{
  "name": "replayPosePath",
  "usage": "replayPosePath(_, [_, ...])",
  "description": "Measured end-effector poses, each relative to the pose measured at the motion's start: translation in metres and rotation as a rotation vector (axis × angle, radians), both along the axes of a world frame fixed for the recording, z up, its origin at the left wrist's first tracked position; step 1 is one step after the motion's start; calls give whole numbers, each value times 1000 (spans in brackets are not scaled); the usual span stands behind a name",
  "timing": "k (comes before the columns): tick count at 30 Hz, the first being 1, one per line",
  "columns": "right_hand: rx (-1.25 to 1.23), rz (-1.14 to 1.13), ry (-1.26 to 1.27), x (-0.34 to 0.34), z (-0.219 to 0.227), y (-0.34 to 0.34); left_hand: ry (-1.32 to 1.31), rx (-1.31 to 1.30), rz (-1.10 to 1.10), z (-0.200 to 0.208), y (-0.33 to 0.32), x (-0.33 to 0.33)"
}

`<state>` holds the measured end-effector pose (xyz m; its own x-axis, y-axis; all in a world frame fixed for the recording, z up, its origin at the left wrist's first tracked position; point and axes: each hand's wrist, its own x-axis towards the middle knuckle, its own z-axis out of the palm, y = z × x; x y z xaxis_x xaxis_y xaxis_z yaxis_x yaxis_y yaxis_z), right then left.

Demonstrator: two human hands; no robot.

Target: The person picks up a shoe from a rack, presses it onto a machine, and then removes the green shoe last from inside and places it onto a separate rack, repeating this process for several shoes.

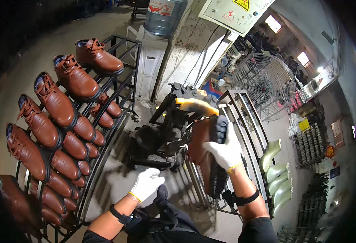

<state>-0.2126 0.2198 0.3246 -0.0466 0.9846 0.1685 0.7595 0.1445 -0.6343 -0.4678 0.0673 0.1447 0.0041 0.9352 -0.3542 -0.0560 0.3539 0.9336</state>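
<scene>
My right hand (226, 149), in a white glove, grips a brown leather shoe (198, 139) with a thick black sole. The shoe is turned on its side, sole facing right, thumb across the leather and fingers on the sole. Just beyond it stands a dark metal machine (155, 141) with a yellow-orange bar (196, 106) on top; whether shoe and machine touch I cannot tell. Lower and to the left, my left hand (147, 185), also gloved, hangs above the floor with its fingers curled together and nothing visible in them.
On the left, a black rack (125, 87) bears rows of brown lace-up shoes (56, 99). A second metal rack (242, 117) at right carries several pale green shoe lasts (276, 174). Behind are a caged fan (264, 83), a water dispenser (151, 56) and an electrical box (234, 14).
</scene>
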Motion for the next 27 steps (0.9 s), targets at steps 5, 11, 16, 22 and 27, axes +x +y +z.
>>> replayPosePath(5, [-155,-20,-455,-53,29,10,-35,327,25,46,83,45])
replayPosePath(11, [-504,281,577,20,-9,9,95,491,152,43,120,107])
replayPosePath(16, [-712,142,894,6,-17,-12,-394,328,100,64,108,92])
replayPosePath(22, [-760,119,1067,11,-28,-7,-614,194,46,73,111,93])
replayPosePath(27, [-744,128,1115,13,-32,-12,-558,121,61,74,103,93])
